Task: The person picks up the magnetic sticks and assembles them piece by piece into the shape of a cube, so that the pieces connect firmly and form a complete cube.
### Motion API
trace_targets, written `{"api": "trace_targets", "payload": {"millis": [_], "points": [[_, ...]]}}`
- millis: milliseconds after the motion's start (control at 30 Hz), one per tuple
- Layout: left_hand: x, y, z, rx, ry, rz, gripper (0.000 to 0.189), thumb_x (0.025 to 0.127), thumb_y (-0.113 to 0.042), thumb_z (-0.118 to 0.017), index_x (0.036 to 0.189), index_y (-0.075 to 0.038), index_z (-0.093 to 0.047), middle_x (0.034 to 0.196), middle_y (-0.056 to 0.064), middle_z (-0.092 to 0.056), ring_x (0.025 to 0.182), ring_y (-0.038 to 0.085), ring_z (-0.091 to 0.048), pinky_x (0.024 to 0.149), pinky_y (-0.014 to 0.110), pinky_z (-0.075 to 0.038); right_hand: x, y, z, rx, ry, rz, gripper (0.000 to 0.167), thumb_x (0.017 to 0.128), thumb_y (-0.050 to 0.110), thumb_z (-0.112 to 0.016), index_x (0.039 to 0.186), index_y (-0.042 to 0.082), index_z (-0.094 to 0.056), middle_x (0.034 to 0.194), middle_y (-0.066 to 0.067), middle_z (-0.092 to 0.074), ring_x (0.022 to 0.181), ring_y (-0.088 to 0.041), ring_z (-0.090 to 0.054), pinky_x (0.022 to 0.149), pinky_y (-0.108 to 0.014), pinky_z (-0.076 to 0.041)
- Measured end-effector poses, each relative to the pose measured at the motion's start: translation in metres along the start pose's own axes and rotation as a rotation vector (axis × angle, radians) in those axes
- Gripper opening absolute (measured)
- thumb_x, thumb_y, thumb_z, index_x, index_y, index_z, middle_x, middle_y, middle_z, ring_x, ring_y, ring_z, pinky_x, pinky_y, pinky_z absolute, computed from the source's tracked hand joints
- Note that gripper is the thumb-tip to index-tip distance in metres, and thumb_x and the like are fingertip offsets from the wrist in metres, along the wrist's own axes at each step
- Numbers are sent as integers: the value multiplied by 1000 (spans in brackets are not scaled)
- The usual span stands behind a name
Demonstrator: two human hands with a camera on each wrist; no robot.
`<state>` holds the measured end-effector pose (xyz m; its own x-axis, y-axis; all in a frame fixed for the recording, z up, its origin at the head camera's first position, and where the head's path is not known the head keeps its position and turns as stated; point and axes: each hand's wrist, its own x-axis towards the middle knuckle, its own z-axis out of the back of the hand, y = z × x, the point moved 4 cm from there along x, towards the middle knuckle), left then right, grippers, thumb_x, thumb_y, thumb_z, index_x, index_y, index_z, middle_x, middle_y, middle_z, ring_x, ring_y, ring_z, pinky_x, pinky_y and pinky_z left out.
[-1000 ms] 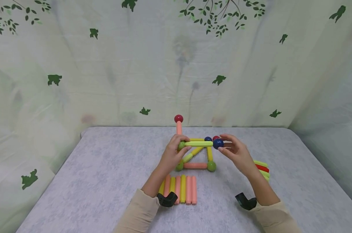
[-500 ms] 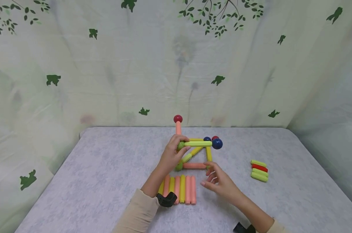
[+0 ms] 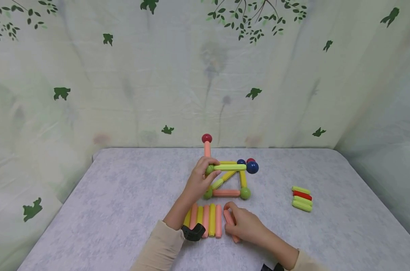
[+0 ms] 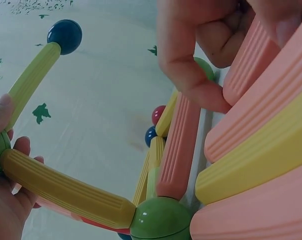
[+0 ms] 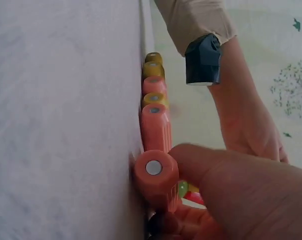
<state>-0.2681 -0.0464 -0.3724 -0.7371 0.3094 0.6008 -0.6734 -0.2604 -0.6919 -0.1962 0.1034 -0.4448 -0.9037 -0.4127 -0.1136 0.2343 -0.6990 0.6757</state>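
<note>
My left hand (image 3: 198, 178) grips a green ball (image 3: 209, 169) at an upper corner of a ball-and-stick frame. From that ball a lime stick (image 3: 230, 167) reaches right to a dark blue ball (image 3: 252, 167). A yellow stick (image 4: 66, 180) runs down from it to a lower green ball (image 4: 161, 217) in the left wrist view. My right hand (image 3: 247, 224) pinches a pink stick (image 5: 156, 185) between thumb and fingers. That stick lies slanted beside the row's right end, a metal disc showing in its near end.
Pink and yellow sticks (image 3: 212, 222) lie side by side before the frame, partly behind my left wrist. A short group of lime sticks and a red stick (image 3: 302, 195) lies at the right. Behind the frame, a pink stick (image 3: 207, 149) carries a red ball (image 3: 206, 138).
My right hand has left the dark blue ball, come down toward the row and taken its rightmost pink stick, tilting it away from the others. My left hand keeps its place.
</note>
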Motion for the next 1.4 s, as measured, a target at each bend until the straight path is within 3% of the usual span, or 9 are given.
{"api": "trace_targets", "payload": {"millis": [100, 167, 367, 567, 800, 1033, 1133, 1233, 1400], "points": [[0, 0, 0, 2, -2, -9, 21, 86, -11, -59, 106, -9, -54, 103, 2, -48, 77, 14, -43, 60, 26, -38, 0, -1, 9, 34, -29, -5, 38, 79, 19, -62, 114, 14, -48, 57, 4, -46, 44, -10, -42, 39, -24, -32], [-1, 0, 0, 3, -3, -15, 21, 86, -11, -59, 106, -8, -54, 103, 3, -49, 78, 14, -43, 60, 26, -38, 2, -3, 20, 74, -94, -15, 38, 82, 18, -63, 117, 13, -48, 63, 3, -49, 50, -11, -45, 42, -24, -36], [-1, 0, 1, 4, -2, -19, 21, 86, -10, -59, 106, -9, -54, 104, 3, -49, 83, 14, -45, 65, 24, -42, 3, -15, 63, 70, -414, -14, 35, 84, 15, -65, 115, 6, -52, 82, 1, -58, 70, -13, -53, 58, -27, -46], [-1, -1, 1, -6, 2, -12, 21, 87, -10, -59, 107, -9, -54, 105, 1, -48, 84, 13, -45, 66, 25, -42, 2, -20, 85, 90, -572, 103, 30, 86, 13, -62, 113, 7, -52, 93, -4, -60, 84, -18, -57, 71, -37, -49], [-2, -4, 2, -27, 1, 35, 21, 85, -8, -60, 106, -7, -56, 104, 4, -49, 80, 16, -44, 64, 28, -39, 6, -22, 85, 200, -575, 179, 27, 86, 10, -61, 111, 10, -51, 99, -5, -59, 93, -20, -57, 75, -39, -50], [0, -36, 11, -30, 25, 54, 21, 84, 0, -60, 105, 2, -55, 105, 12, -50, 83, 20, -45, 67, 27, -41, 10, -28, 81, 216, -550, 148, 24, 85, 9, -61, 107, 11, -52, 98, -4, -60, 94, -22, -57, 76, -41, -49], [0, -39, 13, -24, 28, 77, 27, 84, -1, -61, 110, 1, -54, 110, 12, -50, 89, 21, -46, 72, 25, -43, 11, -31, 81, 182, -547, 149, 26, 86, 16, -61, 110, 12, -51, 100, -3, -60, 95, -21, -56, 77, -43, -48], [-1, -27, 15, -13, 21, 93, 36, 83, -7, -63, 118, -6, -52, 118, 9, -48, 91, 19, -46, 74, 30, -44, 9, -37, 83, 137, -547, 158, 38, 86, 27, -61, 119, 14, -47, 104, -2, -58, 96, -17, -55, 77, -43, -48], [-11, -6, 26, 74, 37, 144, 55, 84, -21, -64, 133, -15, -38, 129, 5, -39, 90, 15, -49, 77, 35, -46, -12, -40, 99, 113, -522, 118, 54, 84, 32, -63, 129, 11, -41, 114, -9, -54, 104, -24, -50, 84, -51, -42]]}}
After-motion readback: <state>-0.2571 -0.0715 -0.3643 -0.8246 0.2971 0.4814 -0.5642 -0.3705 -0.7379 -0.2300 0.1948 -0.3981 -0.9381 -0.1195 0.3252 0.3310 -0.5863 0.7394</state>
